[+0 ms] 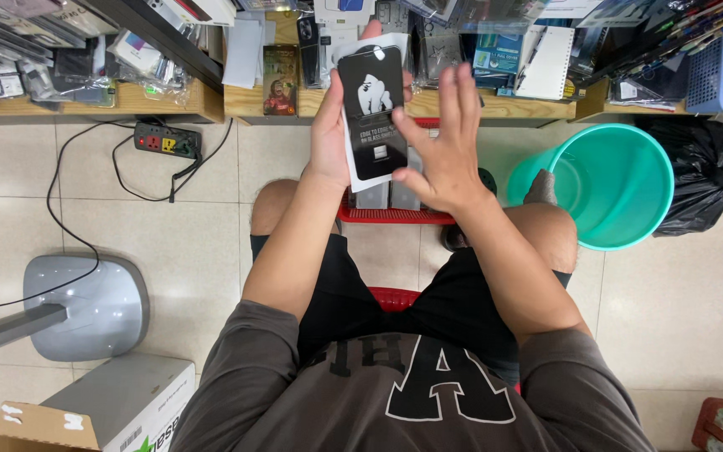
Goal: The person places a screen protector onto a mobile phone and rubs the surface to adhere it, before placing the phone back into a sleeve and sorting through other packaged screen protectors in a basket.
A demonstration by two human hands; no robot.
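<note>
My left hand (330, 125) holds up a flat black-and-white package (371, 105) shaped like a phone screen protector pack, its face toward me. My right hand (447, 138) is spread open beside it, fingers apart, its thumb touching the package's lower right edge. Both hands are raised above a red plastic basket (391, 216) that sits on the floor between my knees with grey boxes in it.
A teal plastic bucket (608, 188) stands at the right, next to a black rubbish bag (705, 163). Low wooden shelves (169, 100) crowded with packaged accessories run along the top. A power strip (166, 141), a grey fan base (85, 305) and cardboard boxes (119, 410) lie to the left.
</note>
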